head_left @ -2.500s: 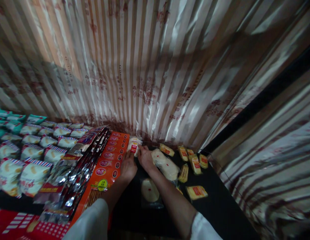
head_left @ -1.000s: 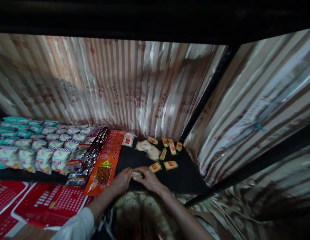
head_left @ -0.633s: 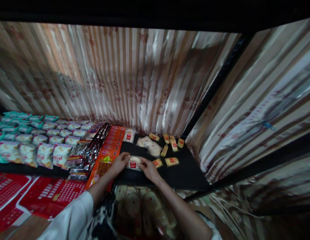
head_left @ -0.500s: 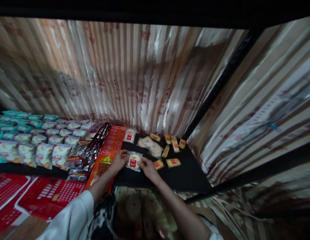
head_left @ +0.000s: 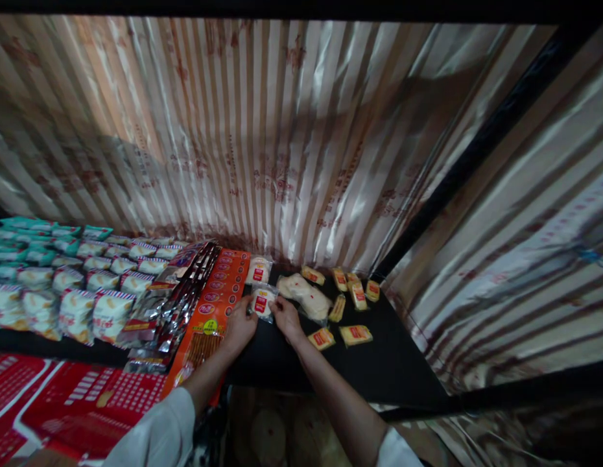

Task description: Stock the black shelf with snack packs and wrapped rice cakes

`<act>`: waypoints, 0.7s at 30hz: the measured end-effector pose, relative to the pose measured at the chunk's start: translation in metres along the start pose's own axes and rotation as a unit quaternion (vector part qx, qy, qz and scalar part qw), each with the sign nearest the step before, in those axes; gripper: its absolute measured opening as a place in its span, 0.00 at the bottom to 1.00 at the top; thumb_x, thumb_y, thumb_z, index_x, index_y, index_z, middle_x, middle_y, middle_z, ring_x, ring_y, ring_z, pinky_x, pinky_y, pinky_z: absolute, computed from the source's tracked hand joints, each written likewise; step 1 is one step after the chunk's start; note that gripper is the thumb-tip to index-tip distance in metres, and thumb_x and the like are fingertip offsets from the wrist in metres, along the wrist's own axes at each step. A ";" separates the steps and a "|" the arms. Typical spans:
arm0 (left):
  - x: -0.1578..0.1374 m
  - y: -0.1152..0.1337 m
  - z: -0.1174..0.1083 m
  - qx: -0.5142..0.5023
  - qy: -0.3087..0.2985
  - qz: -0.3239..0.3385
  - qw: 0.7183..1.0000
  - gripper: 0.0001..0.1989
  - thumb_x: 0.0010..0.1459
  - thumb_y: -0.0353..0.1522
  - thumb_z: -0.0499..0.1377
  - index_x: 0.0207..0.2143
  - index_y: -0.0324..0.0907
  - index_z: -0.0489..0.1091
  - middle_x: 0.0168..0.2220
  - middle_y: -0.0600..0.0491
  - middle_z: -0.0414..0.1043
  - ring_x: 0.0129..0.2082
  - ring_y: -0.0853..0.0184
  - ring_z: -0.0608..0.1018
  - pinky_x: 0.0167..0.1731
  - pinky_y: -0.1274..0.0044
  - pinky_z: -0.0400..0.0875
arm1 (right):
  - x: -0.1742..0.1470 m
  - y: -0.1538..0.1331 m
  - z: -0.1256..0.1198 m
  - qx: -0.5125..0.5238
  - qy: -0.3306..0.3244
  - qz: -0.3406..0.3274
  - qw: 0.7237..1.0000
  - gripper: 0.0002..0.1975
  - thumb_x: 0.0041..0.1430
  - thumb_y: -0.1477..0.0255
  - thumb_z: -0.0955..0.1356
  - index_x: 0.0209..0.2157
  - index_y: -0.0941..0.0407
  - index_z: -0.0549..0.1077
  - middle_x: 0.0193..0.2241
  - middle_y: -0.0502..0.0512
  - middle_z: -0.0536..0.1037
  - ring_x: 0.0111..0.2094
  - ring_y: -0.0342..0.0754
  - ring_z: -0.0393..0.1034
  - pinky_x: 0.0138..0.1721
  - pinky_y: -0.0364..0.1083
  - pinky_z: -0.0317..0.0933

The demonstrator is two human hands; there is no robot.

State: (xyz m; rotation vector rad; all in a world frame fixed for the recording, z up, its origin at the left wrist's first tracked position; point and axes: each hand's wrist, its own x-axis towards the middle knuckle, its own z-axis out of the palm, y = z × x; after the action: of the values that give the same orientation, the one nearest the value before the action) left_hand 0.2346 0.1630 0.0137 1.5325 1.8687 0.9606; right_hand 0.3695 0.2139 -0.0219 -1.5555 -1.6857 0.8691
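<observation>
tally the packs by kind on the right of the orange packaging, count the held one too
White round packs in clear plastic with large red labels: 2
White rounded packs in clear plastic showing only a small red spot: 2
Yellow oblong wrapped packs: 8, one partly covered
Total: 12

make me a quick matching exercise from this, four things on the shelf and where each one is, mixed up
Things
1. nearer red-labelled white packet
2. orange packaging
3. teal packets
4. small yellow packets

Places
A. toward the right end of the black shelf
B. held between the left hand and right hand
C. at the left, toward the back
D. along the right side of the silvery packets

Right pairs: 1-B, 2-D, 3-C, 4-A
</observation>
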 end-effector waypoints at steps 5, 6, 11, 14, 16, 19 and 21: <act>0.011 -0.003 0.009 0.049 -0.005 0.041 0.998 0.24 0.49 0.23 0.53 0.50 0.42 0.66 0.57 0.51 0.63 0.57 0.63 0.64 0.58 0.68 0.56 | 0.027 -0.011 0.008 -0.046 0.014 -0.001 0.999 0.08 0.55 0.70 0.63 0.32 0.56 0.73 0.28 0.51 0.76 0.30 0.45 0.69 0.34 0.42 0.61; 0.014 -0.004 0.011 0.059 -0.007 0.041 0.997 0.25 0.49 0.23 0.52 0.51 0.42 0.65 0.58 0.51 0.62 0.58 0.63 0.63 0.59 0.68 0.55 | 0.031 -0.013 0.009 -0.052 0.017 -0.003 0.999 0.08 0.54 0.71 0.63 0.32 0.56 0.73 0.28 0.51 0.77 0.31 0.45 0.69 0.35 0.42 0.61; 0.026 -0.003 0.016 0.087 -0.021 0.026 0.996 0.26 0.49 0.23 0.52 0.53 0.40 0.63 0.59 0.49 0.60 0.59 0.61 0.61 0.59 0.67 0.54 | 0.048 -0.012 0.018 -0.069 0.025 -0.006 0.997 0.08 0.55 0.72 0.63 0.35 0.56 0.72 0.30 0.51 0.77 0.32 0.45 0.70 0.35 0.41 0.60; 0.031 -0.003 0.017 0.099 -0.022 0.022 0.995 0.25 0.50 0.23 0.51 0.53 0.37 0.63 0.59 0.46 0.59 0.59 0.60 0.61 0.59 0.67 0.55 | 0.054 -0.011 0.021 -0.077 0.028 -0.016 0.997 0.08 0.56 0.71 0.63 0.36 0.56 0.73 0.29 0.52 0.77 0.32 0.45 0.70 0.34 0.41 0.60; 0.034 -0.004 0.018 0.102 -0.017 0.024 0.994 0.25 0.50 0.23 0.50 0.53 0.39 0.63 0.59 0.47 0.59 0.59 0.59 0.61 0.58 0.66 0.56 | 0.057 -0.011 0.023 -0.086 0.032 -0.024 0.995 0.08 0.56 0.71 0.63 0.35 0.55 0.73 0.30 0.52 0.77 0.32 0.45 0.70 0.34 0.41 0.60; 0.038 -0.005 0.018 0.112 -0.015 0.026 0.993 0.25 0.50 0.23 0.50 0.52 0.40 0.64 0.59 0.49 0.60 0.58 0.60 0.62 0.58 0.67 0.57 | 0.059 -0.013 0.024 -0.103 0.034 -0.035 0.994 0.08 0.56 0.72 0.63 0.36 0.56 0.73 0.31 0.54 0.78 0.32 0.46 0.71 0.34 0.42 0.60; 0.040 -0.006 0.019 0.121 -0.020 0.030 0.992 0.24 0.50 0.23 0.50 0.52 0.39 0.64 0.59 0.48 0.60 0.58 0.61 0.62 0.58 0.68 0.57 | 0.060 -0.014 0.024 -0.111 0.035 -0.041 0.992 0.09 0.56 0.73 0.63 0.38 0.57 0.72 0.32 0.55 0.78 0.33 0.46 0.71 0.35 0.42 0.60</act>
State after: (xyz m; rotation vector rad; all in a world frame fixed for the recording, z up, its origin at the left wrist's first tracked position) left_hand 0.2378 0.2049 -0.0010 1.7445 1.9790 0.7434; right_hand 0.3384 0.2723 -0.0214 -1.6287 -1.8325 0.5941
